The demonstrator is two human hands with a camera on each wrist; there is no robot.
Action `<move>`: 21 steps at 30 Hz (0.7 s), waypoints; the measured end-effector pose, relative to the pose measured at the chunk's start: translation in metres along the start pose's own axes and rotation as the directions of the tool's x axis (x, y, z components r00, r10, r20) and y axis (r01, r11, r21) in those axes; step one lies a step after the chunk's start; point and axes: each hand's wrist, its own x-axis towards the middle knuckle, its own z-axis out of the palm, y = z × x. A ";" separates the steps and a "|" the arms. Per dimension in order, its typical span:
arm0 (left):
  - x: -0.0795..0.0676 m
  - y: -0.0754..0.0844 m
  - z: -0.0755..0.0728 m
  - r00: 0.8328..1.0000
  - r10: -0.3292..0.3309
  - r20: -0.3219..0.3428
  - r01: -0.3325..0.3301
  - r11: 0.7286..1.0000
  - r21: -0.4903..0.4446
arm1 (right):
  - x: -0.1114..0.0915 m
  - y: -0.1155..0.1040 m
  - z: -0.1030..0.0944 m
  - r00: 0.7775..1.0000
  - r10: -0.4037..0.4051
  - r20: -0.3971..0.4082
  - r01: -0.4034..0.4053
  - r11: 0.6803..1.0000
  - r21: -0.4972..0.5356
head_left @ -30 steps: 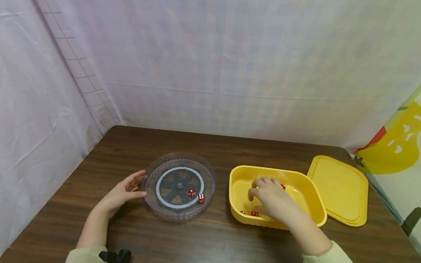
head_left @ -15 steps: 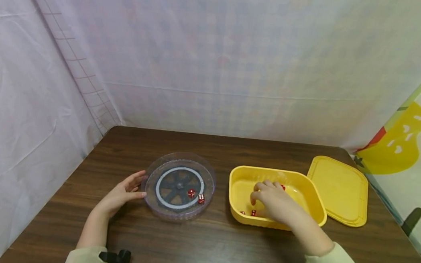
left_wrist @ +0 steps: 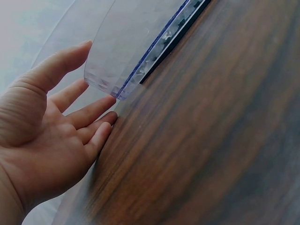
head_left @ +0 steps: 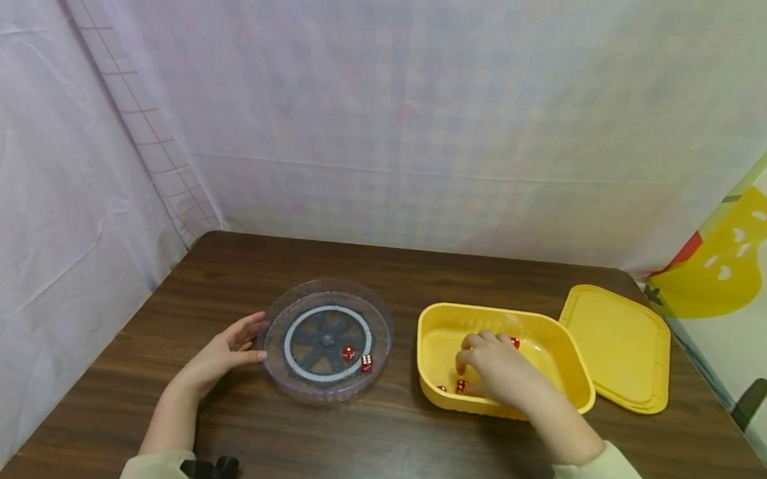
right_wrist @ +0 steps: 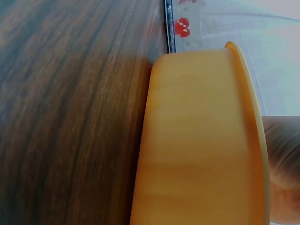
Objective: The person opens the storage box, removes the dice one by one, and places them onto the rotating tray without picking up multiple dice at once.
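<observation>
Around the left edge of a clear round dish (head_left: 312, 330) my left hand (head_left: 218, 354) is spread, thumb and fingertips at its wall. In the left wrist view its fingers (left_wrist: 91, 112) are fairly straight against the dish's side. Two red dice lie in the dish, one (head_left: 348, 352) near the other (head_left: 366, 363). My right hand (head_left: 497, 367) reaches into a yellow tub (head_left: 573, 365) with bent fingers. Its fingertips are hidden, and I cannot tell whether they hold a die. Near its thumb lies a red die (head_left: 462, 386); others (head_left: 515, 343) show in the tub.
The tub's yellow lid (head_left: 617, 349) lies flat at the right, up against the tub. A dark wooden table (head_left: 371, 444) carries everything. A pale curtain (head_left: 390, 123) hangs behind the table's far edge, with patterned cloth at the right.
My right hand has shifted slightly to the right inside the tub, its fingers drawn closer together. The die near its thumb has turned and moved a little. My left hand stays put.
</observation>
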 end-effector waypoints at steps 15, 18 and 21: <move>0.000 -0.001 0.001 1.000 0.001 -0.002 -0.001 1.000 -0.002 | 0.002 0.002 0.005 0.999 0.027 0.019 -0.027 1.000 0.001; 0.000 -0.001 0.001 1.000 -0.001 -0.004 0.001 1.000 0.000 | 0.002 0.001 0.004 1.000 0.024 0.011 -0.023 1.000 -0.009; 0.000 -0.001 0.001 1.000 -0.002 -0.005 0.002 1.000 0.002 | 0.001 0.001 0.003 1.000 0.027 0.010 -0.027 1.000 -0.015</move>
